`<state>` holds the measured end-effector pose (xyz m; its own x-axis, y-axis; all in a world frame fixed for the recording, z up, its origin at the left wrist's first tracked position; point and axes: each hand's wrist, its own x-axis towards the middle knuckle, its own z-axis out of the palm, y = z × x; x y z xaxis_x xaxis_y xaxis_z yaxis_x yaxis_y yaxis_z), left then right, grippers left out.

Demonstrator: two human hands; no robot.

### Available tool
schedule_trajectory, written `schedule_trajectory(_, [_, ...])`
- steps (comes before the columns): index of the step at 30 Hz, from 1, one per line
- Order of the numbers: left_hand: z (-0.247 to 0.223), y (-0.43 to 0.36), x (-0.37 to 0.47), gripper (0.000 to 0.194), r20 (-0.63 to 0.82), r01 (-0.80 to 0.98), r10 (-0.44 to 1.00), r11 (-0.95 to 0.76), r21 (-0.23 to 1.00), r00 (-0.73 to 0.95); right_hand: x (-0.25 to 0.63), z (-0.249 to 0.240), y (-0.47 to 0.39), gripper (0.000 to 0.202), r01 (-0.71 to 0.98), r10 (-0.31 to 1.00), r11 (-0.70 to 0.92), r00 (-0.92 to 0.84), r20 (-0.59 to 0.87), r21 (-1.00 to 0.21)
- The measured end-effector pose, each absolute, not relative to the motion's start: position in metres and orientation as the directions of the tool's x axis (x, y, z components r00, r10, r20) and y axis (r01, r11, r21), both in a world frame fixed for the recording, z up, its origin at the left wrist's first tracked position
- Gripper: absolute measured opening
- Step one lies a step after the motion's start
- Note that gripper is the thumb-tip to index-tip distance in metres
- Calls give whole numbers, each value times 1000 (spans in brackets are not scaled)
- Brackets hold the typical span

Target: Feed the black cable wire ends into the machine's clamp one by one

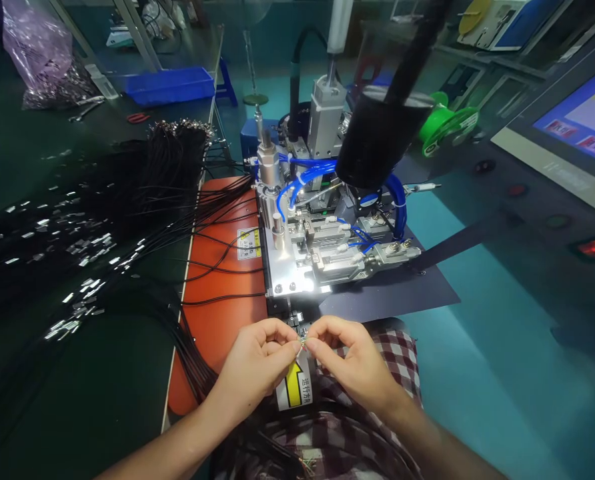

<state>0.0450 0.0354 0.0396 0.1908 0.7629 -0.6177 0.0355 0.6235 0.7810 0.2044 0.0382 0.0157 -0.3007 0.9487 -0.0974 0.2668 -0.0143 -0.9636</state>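
My left hand [265, 360] and my right hand [350, 357] meet fingertip to fingertip above my lap. Both are closed in a pinch on thin wires [303, 341], which look like the stripped end of a cable; the fingers hide most of them. Just beyond my fingertips is the small metal front fixture [293, 319] of a bench machine [297, 267]. Below the hands is a white label with a yellow arrow [293, 387]. Black cables [277, 450] lie across my lap, with fine coloured wire ends showing.
Black cables run from the machine's left side over an orange board [222, 260]. A large heap of cables [177, 153] with shiny ends covers the left bench. A black lamp-like cylinder [377, 140] hangs over the machine. A green spool [447, 127] and a screen [582, 113] stand right.
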Motion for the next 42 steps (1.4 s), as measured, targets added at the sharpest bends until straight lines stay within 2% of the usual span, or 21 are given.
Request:
schedule_trajectory(5, [41, 36, 46, 21, -609, -25, 760, 630, 777, 225, 205, 17, 37, 13, 285, 951, 28, -301, -62, -958])
schedule_trajectory(11, [38, 38, 44, 17, -637, -85, 730, 671, 736, 245, 204, 7, 38, 16, 114, 924, -223, -292, -247, -968])
schedule_trajectory(15, [40, 39, 44, 16, -645, -93, 725, 679, 729, 242, 207, 8, 36, 15, 92, 903, -307, -287, -320, -947])
schedule_trajectory(27, [36, 37, 43, 19, -632, -77, 734, 665, 742, 248, 198, 6, 36, 8, 112, 945, -229, -211, -249, -967])
schedule_trajectory(34, [38, 38, 43, 19, -610, 19, 744, 629, 777, 272, 200, 11, 36, 15, 127, 948, -160, -255, -189, -979])
schedule_trajectory(36, [38, 38, 41, 16, -585, 122, 768, 575, 809, 261, 199, 11, 35, 16, 122, 960, -151, -218, -175, -981])
schedule_trajectory(38, [37, 39, 38, 11, -493, 272, 838, 431, 861, 232, 199, 7, 35, 17, 106, 970, -155, -173, -171, -982])
schedule_trajectory(40, [34, 39, 34, 5, -314, 437, 924, 194, 878, 219, 198, 1, 37, 17, 73, 972, -181, -142, -189, -981])
schedule_trajectory(42, [30, 39, 30, 9, -127, 558, 962, -32, 829, 243, 197, -6, 40, 17, 44, 968, -213, -123, -217, -976])
